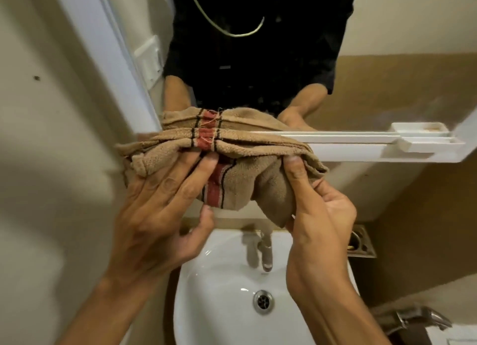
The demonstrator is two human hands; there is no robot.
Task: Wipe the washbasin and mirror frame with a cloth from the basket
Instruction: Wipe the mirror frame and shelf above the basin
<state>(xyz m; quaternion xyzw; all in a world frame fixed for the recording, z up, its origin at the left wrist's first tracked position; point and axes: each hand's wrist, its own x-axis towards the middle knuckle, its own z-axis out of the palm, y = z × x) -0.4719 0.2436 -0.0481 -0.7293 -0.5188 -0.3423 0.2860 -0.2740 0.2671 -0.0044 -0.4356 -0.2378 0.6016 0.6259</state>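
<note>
A tan terry cloth (247, 179) with a red and black stripe is bunched against the lower left corner of the white mirror frame (361, 148). My left hand (160, 210) holds the cloth's left part, fingers spread over it and thumb underneath. My right hand (317, 210) pinches the cloth's right hanging fold between thumb and fingers. The white washbasin (219, 293) sits directly below, with its drain (262, 301) and a metal tap (265, 251) at the back. The mirror reflects the cloth and a person's dark shirt.
A white soap tray (426, 138) juts from the frame's bottom ledge on the right. A metal wall holder (360, 241) hangs right of the tap. Beige wall fills the left; a metal fitting (413, 319) sits at lower right.
</note>
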